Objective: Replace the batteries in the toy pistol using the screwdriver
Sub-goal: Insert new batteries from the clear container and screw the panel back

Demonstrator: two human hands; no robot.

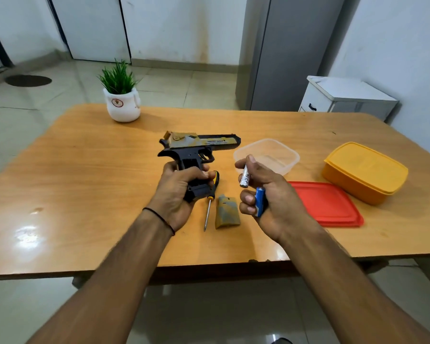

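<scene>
The grip cover (227, 212) was already off, lying on the bench (85, 170) beside the screwdriver (209, 200) — so the unscrewing looked done. The left hand (178, 194) was wrapped tight around the grip of the toy pistol (196, 147), barrel pointing right. The right hand (266, 192) was curled shut on two batteries — a silver battery (245, 177) between thumb and forefinger, a blue battery (259, 201) under the lower fingers. Whether these were old or new I could not tell; fitting cells, closing and screwing remained
</scene>
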